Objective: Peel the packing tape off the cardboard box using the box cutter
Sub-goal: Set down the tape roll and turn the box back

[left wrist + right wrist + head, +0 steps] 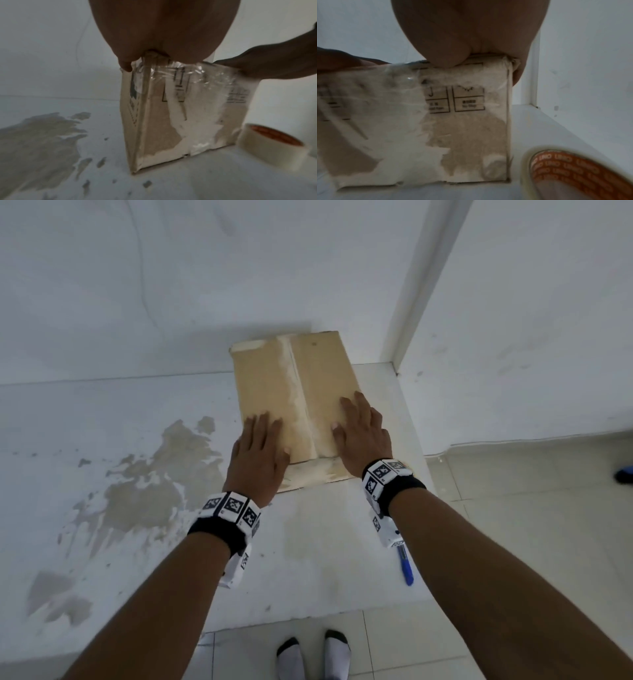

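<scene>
A tall brown cardboard box [298, 392] stands on a white ledge against the wall. Clear packing tape [181, 71] shines across the top of its near face, where the paper surface is torn white [385, 121]. My left hand [260, 450] lies flat on the left half of the box top, fingers straight. My right hand [359, 433] lies flat on the right half, palm over the near edge. A blue box cutter [406, 566] rests on the ledge under my right forearm, in neither hand.
A roll of clear tape [274, 146] with an orange printed core [573, 173] sits on the ledge to the right of the box. The ledge surface [137, 491] has patches of peeled paint at left. A wall corner [411, 302] rises behind the box. Tiled floor lies below right.
</scene>
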